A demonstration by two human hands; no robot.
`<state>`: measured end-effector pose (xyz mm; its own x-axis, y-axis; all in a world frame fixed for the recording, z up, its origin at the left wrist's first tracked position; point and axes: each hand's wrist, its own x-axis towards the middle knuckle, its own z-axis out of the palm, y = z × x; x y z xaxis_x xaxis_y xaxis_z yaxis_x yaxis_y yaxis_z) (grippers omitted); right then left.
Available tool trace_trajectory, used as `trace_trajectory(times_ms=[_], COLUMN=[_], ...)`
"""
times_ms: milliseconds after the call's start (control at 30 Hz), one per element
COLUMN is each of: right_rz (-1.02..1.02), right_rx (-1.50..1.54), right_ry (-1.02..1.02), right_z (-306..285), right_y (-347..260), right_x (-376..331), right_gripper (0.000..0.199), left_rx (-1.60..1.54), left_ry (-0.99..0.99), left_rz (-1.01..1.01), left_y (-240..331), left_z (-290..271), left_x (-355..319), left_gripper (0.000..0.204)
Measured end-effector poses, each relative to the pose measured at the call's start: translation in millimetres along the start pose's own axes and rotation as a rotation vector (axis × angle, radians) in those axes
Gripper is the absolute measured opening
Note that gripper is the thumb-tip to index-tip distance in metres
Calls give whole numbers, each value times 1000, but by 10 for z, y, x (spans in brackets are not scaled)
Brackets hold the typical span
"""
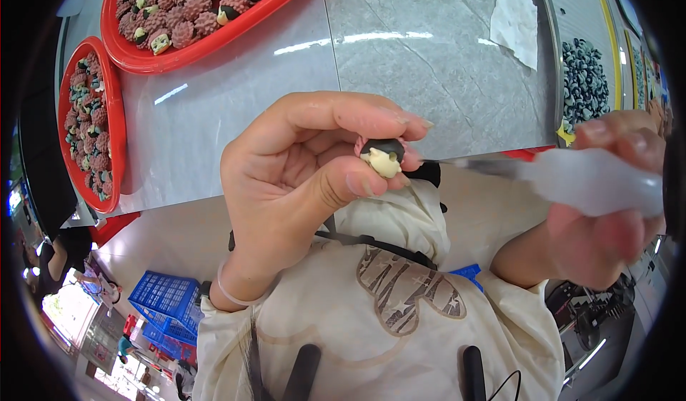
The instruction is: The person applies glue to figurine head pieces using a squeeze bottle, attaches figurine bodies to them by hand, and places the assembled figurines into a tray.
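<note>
— Sweet (384,157), small and hedgehog-shaped: cream face, black cap, pink spiky back just showing behind. Sits near picture centre, a touch toward 3 o'clock.

— Held how?

— Pinched in left hand (309,169), thumb pressing up from 6 o'clock, forefinger curling over from 12. Fingers closed snugly around it, only the face end poking out toward 3 o'clock.

— And at 3 o'clock?

— Right hand (607,208), blurred, wrapped around translucent white handle of a tool (572,179). Thin dark tip (439,162) pointing toward 9 o'clock, stopping just beside the sweet's face; touching or not, cannot tell. Fist closed on the handle.

— Further out?

— Pale band (239,295) on the left wrist at 7 o'clock of the hand. Cream sweatshirt (400,308) with a brown patterned patch below, at 6 o'clock. Grey marbled table (400,65) behind, toward 12.

— On the table?

— Large red tray (207,40) at 11 o'clock, packed with matching pink-and-black pieces. Second red tray (116,137) at 9 o'clock, likewise full. White paper scrap (516,21) at 1 o'clock. Metal tray (554,65) at 2 o'clock, filled with dark round pieces (582,79).

— Lower down?

— Blue plastic crates (168,301) at 8 o'clock, well apart from both hands.
</note>
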<state>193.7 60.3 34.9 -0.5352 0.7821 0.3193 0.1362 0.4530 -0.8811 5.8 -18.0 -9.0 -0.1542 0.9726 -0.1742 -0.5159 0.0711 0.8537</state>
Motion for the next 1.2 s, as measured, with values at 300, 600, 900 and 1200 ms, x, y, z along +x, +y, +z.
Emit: trace_trajectory(times_ms=[300, 600, 900, 1200], right_rz=[10, 103, 363, 314], right_rx=[-242, -714, -802, -954], right_ry=[143, 266, 260, 133], right_z=[170, -488, -760, -815], right_y=[501, 318, 501, 475], right_x=[75, -67, -165, -125], right_gripper=[35, 22, 16, 16], left_rx=[-8, 146, 131, 96], left_ry=[-153, -27, -88, -80], left_rz=[75, 101, 64, 49], left_y=[-100, -50, -74, -57], left_z=[13, 89, 157, 77], left_x=[28, -18, 35, -10], left_gripper=[27, 30, 29, 27])
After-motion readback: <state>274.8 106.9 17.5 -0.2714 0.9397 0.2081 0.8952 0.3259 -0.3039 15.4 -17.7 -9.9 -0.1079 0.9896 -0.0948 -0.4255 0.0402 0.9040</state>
